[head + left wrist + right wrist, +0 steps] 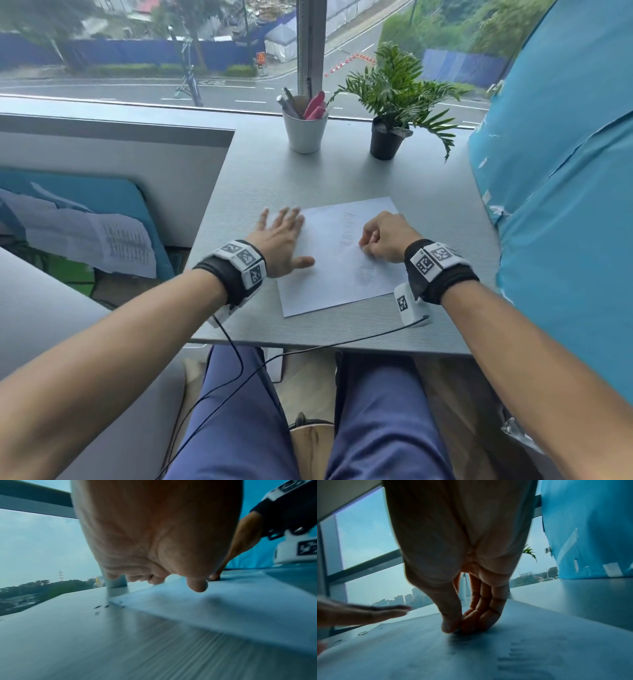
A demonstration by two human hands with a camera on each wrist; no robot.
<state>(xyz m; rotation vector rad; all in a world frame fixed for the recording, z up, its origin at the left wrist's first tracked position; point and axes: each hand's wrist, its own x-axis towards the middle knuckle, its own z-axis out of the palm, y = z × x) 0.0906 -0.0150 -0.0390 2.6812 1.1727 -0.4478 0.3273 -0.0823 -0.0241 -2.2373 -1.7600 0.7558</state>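
Sheet of paper: flat on the grey table, near its front edge. Left hand: fingers straight and spread, pressing the sheet's left edge. Right hand: the head view shows only curled knuckles, while the right wrist view shows thumb and fingertips pinching a small pale item, too hidden to identify, against the paper.

Soft window daylight, blurred wrist views.

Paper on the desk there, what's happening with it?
A person sits at the desk. The left hand spreads flat over the paper's left edge. The right hand pinches a small item against the sheet, over faint marks; what it is I can't tell. A cup and plant stand behind.
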